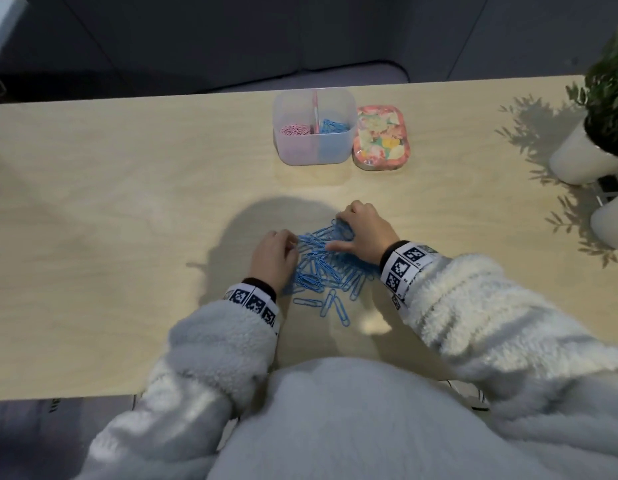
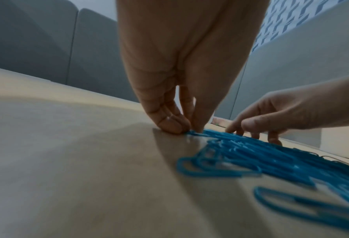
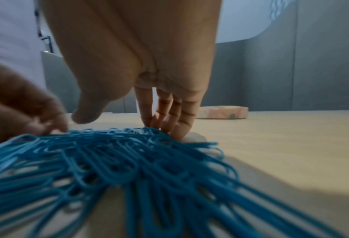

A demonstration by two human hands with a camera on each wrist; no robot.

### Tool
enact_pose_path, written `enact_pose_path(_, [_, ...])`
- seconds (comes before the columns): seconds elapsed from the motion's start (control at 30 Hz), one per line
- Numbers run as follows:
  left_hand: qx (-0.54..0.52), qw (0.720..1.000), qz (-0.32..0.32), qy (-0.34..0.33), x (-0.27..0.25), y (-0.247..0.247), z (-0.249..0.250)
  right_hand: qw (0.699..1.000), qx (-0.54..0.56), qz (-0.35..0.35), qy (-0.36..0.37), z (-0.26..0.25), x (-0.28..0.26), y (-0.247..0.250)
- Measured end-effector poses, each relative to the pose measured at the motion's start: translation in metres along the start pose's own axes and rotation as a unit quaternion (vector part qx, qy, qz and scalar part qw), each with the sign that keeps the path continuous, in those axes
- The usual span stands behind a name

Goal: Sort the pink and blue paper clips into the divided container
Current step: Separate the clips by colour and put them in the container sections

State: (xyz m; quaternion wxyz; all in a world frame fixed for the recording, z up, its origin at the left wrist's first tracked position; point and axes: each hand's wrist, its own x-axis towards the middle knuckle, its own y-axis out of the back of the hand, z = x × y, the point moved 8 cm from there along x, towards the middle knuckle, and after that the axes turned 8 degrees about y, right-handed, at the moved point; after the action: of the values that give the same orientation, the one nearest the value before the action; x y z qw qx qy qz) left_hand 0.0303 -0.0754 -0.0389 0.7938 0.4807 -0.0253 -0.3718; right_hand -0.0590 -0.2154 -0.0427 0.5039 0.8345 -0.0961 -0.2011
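tabletop (image 1: 127, 202), pale wood, carrying all items. left hand (image 1: 273, 258): at the left edge of the pile, fingers curled down, tips pressed together on the nearest clips; the left wrist view suggests a pinch on a clip or two, though blur makes it hard to be sure anything is actually caught. blue paper clips (image 1: 323, 268): one loose heap lying flat between the two hands, directly in front of the person, a few strays (image 1: 330, 306) on the near side; no pink clips visible in the heap. most clips lie with their long axes running roughly from near-left to far-right, fanning toward the right hand. right hand (image 1: 364, 228): at the far right corner of the pile, four fingers bent with tips raking the clips, thumb spread apart over the heap, nothing clearly enclosed. divided container (image 1: 349, 112): translucent, well apart from the heap toward the far edge, almost straight ahead of it and slightly right; pink clips (image 1: 295, 129) in its left compartment, blue clips (image 1: 333, 126) in its right. judgement: the right hand lies nearer the container and its blue compartment, so a carry would run forward and away from the body. floral lid (image 1: 382, 136): just beside the container on its right. potted plant (image 1: 608, 88): far right edge, well apart.
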Motion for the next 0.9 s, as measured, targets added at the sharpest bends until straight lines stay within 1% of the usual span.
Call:
enact_pose_path(0.1, [0.025,0.999,-0.010,-0.045,0.009,-0.001,0.012,1.000,0.011,-0.009,0.014,-0.009,0.000,-0.005])
enact_pose_path(0.2, [0.083,0.991,-0.057,-0.087,0.014,-0.008,0.023,0.999,0.040,-0.001,0.028,-0.016,0.001,-0.007])
enact_pose_path(0.27, [0.112,0.985,-0.065,-0.110,0.018,-0.010,0.031,0.999,0.027,-0.007,0.047,-0.024,0.002,-0.009])
enact_pose_path(0.4, [0.147,0.979,-0.062,-0.124,0.025,-0.010,0.039,0.997,0.003,-0.016,0.074,-0.030,0.008,-0.008])
enact_pose_path(0.5, [0.153,0.979,-0.059,-0.123,0.031,-0.010,0.035,0.997,0.019,-0.023,0.078,-0.024,0.014,0.000])
enact_pose_path(0.6, [0.138,0.982,-0.048,-0.118,0.036,-0.007,0.029,0.996,0.068,-0.015,0.050,-0.012,0.021,0.017])
enact_pose_path(0.7, [0.136,0.983,-0.054,-0.112,0.041,-0.005,0.028,0.991,0.114,-0.002,0.065,-0.010,0.031,0.047])
enact_pose_path(0.77, [0.134,0.983,-0.064,-0.109,0.044,-0.004,0.028,0.986,0.158,0.007,0.058,-0.007,0.042,0.069])
enact_pose_path(0.83, [0.125,0.984,-0.071,-0.108,0.045,-0.002,0.028,0.983,0.177,0.044,0.038,0.000,0.056,0.094])
enact_pose_path(0.9, [0.116,0.984,-0.075,-0.109,0.046,0.000,0.029,0.977,0.185,0.108,0.012,0.010,0.074,0.119])
